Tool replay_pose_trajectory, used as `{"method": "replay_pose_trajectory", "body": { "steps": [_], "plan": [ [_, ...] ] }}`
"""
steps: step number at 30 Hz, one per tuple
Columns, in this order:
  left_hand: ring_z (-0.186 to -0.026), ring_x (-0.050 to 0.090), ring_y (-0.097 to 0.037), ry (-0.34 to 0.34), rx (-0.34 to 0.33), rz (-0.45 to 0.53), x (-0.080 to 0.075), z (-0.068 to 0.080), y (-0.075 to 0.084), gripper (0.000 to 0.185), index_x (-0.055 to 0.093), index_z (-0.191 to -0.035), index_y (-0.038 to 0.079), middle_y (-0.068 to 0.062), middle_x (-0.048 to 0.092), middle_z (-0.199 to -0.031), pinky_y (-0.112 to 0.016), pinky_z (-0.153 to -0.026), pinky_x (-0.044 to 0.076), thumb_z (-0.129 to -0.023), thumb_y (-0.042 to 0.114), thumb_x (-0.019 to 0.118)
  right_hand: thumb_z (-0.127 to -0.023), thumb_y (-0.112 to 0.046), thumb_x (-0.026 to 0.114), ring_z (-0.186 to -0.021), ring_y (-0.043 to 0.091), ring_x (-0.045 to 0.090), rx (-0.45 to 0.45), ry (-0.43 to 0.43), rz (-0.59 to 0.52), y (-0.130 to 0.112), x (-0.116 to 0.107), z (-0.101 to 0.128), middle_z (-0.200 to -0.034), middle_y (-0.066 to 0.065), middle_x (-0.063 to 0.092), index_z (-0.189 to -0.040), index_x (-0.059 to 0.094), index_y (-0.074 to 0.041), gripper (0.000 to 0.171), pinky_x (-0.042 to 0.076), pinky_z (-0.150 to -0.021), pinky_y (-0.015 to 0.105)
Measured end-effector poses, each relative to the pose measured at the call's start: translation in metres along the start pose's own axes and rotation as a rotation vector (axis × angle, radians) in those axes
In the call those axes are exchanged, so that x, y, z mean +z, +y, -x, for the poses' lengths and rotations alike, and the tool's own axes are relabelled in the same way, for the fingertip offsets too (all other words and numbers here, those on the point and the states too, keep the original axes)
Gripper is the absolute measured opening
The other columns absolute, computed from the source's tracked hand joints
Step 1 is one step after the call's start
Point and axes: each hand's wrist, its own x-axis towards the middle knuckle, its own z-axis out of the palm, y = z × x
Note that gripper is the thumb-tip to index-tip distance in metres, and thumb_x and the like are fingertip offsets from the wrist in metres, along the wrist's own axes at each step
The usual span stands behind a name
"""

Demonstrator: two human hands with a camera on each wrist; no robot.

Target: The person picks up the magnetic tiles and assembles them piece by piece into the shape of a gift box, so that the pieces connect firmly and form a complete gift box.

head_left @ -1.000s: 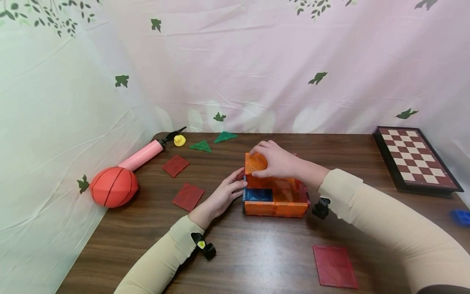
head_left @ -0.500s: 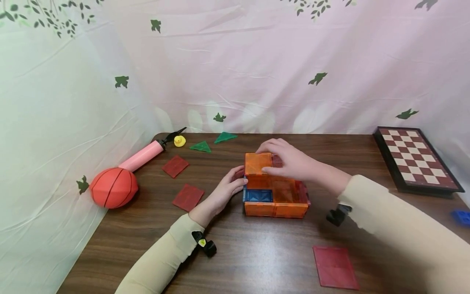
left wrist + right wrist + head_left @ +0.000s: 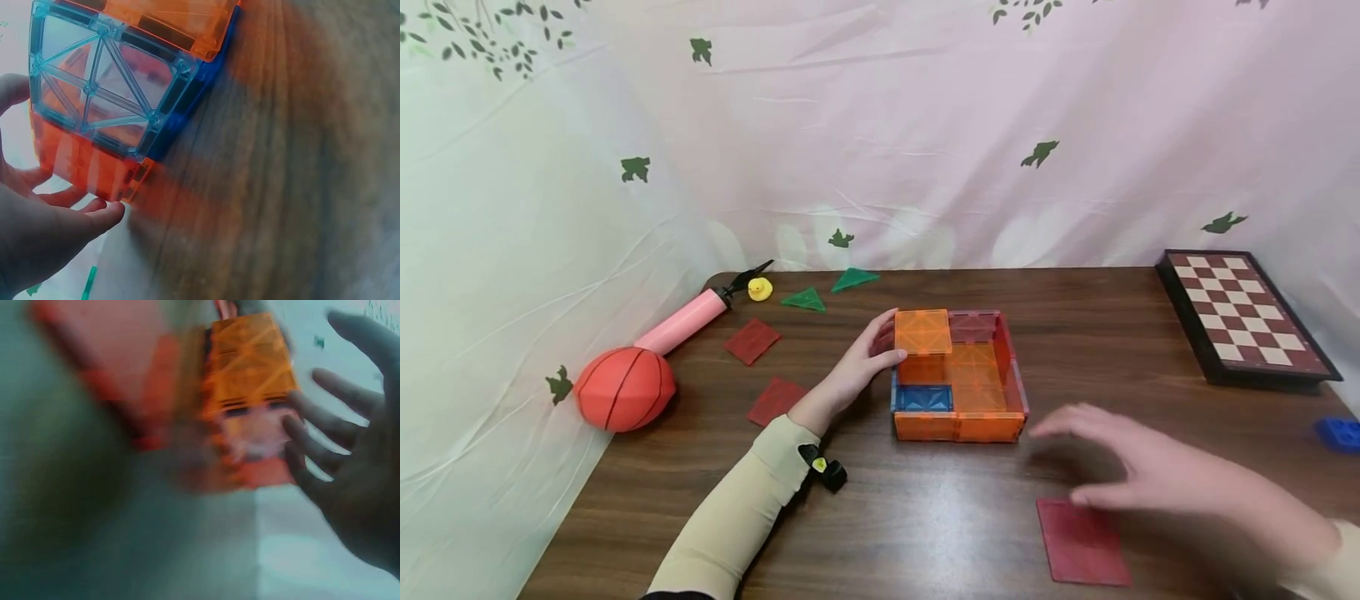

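Observation:
A low open-topped box of see-through magnetic tiles point(image 3: 973, 379) stands on the table, with orange, red and blue panels. A raised orange cube point(image 3: 922, 332) fills its back left corner. My left hand point(image 3: 853, 367) holds the box at that corner, the thumb in front and the fingers reaching towards the back. In the left wrist view, fingertips lie against an orange tile point(image 3: 87, 159) beside a clear blue tile point(image 3: 103, 87). My blurred right hand point(image 3: 1142, 467) holds nothing, fingers spread, above and beside a flat red square tile point(image 3: 1082, 546).
Two red tiles point(image 3: 752, 342) and two green triangles point(image 3: 805, 299) lie at the left and back. Nearby are a rubber duck point(image 3: 760, 288), a pink pump point(image 3: 685, 321) and a red ball point(image 3: 625, 388). A chessboard point(image 3: 1240, 308) and a blue block point(image 3: 1339, 435) sit at the right.
My right hand has let go of the orange cube and moved right and towards me, near the red tile. My left thumb and fingers have moved up round the cube's left side.

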Motion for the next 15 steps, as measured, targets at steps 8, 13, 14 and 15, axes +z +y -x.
{"method": "replay_pose_trajectory", "body": {
  "steps": [8,13,14,15],
  "plan": [
    [-0.144,0.036,-0.030,-0.014,0.031,0.027,-0.003,0.000,-0.003,0.071,0.025,-0.162,0.021,-0.013,0.032,-0.160,-0.051,-0.112,0.038,-0.101,0.015,0.061,-0.083,-0.051,0.082,-0.112,0.007,0.047,0.244,-0.133,-0.151,0.005,0.040,0.054,-0.137,-0.009,0.049,-0.147,0.049,-0.034,0.074,0.050,-0.081,0.023],
    [-0.145,0.035,-0.030,-0.022,0.026,0.030,-0.002,-0.002,-0.003,0.072,0.023,-0.163,0.018,-0.013,0.032,-0.160,-0.050,-0.113,0.037,-0.102,0.016,0.061,-0.083,-0.054,0.080,-0.108,0.006,0.046,0.300,-0.140,-0.124,0.002,0.049,0.060,-0.132,-0.009,0.049,-0.144,0.052,-0.038,0.069,0.049,-0.077,0.021],
    [-0.145,0.035,-0.030,-0.022,0.025,0.032,-0.001,-0.002,-0.003,0.072,0.024,-0.163,0.019,-0.013,0.032,-0.160,-0.050,-0.113,0.037,-0.101,0.016,0.061,-0.083,-0.055,0.080,-0.107,0.005,0.046,0.298,-0.135,-0.103,0.002,0.049,0.060,-0.130,-0.010,0.050,-0.142,0.053,-0.038,0.068,0.049,-0.077,0.021],
    [-0.145,0.035,-0.030,-0.020,0.024,0.036,0.000,-0.003,-0.002,0.072,0.024,-0.162,0.019,-0.013,0.032,-0.160,-0.050,-0.113,0.037,-0.101,0.015,0.061,-0.083,-0.056,0.080,-0.106,0.005,0.046,0.294,-0.130,-0.082,0.002,0.050,0.059,-0.128,-0.011,0.050,-0.142,0.054,-0.038,0.066,0.049,-0.077,0.021]
  ]
}}
